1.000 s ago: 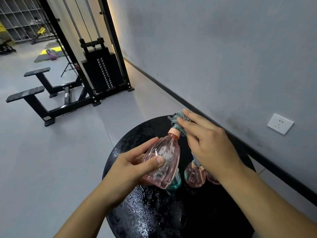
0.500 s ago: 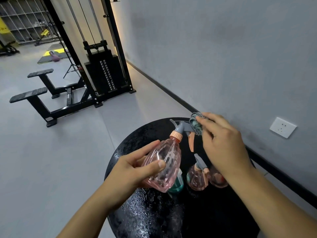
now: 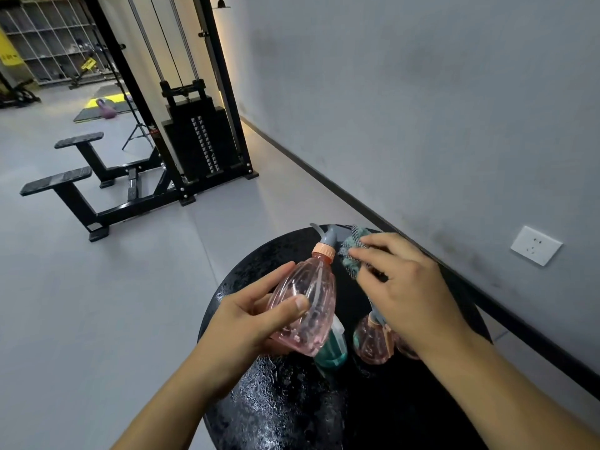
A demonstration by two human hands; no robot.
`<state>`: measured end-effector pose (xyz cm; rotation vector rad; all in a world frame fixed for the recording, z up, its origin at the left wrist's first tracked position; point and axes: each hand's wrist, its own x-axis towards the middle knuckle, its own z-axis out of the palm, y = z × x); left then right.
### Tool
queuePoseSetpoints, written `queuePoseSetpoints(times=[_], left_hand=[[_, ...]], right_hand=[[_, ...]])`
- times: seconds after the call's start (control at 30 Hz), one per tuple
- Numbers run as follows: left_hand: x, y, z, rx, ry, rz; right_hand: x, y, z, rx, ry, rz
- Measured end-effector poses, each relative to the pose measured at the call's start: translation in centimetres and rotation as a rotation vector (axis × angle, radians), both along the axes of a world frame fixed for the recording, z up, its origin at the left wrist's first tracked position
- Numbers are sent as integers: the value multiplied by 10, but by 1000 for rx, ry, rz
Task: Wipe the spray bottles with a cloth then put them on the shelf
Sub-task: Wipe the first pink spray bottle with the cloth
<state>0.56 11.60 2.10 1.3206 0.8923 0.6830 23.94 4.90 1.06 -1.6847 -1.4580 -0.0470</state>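
Observation:
My left hand (image 3: 250,323) grips a clear pink spray bottle (image 3: 308,303) by its body, tilted over a round black table (image 3: 276,401). Its grey nozzle head (image 3: 328,237) points up and away. My right hand (image 3: 409,287) pinches a teal-and-grey cloth (image 3: 352,254) against the bottle's trigger side, just below the head. On the table under my hands stand a teal bottle (image 3: 332,352) and a smaller pink bottle (image 3: 373,342), both partly hidden; another pink one behind my right wrist is mostly covered.
A grey wall (image 3: 422,108) with a white socket (image 3: 535,250) runs along the right. A black cable weight machine (image 3: 198,141) and its benches (image 3: 58,183) stand on the grey floor beyond. White shelving (image 3: 48,43) fills the far left corner.
My right hand with the cloth has come down from the nozzle tip to the trigger side below the head. The bottle stays tilted in my left hand.

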Motion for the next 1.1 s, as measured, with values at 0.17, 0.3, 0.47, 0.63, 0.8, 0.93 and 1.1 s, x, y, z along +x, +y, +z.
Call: queuePoseSetpoints(times=[0.17,0.3,0.47,0.63,0.8,0.93,1.1], left_hand=[[-1,1,-4,-26,-8,4],[3,1,-5,-44,-12,-18],[3,5,-6,-38,-41,29],[0,8,-5,-21,-68,8],[1,6,-5,-7,-68,-5],[1,6,-6,-9,-70,-13],[2,6,-5,-12,-67,-12]], right_hand=[[-2,-1,-2,6,-14,-4],[0,-1,-1,64,-10,-36],[-2,-4,-4,-5,-1,20],[-4,-3,-4,37,8,-1],[-4,-5,-2,14,54,22],[-3,-4,-1,10,59,13],[-3,-2,0,27,93,-10]])
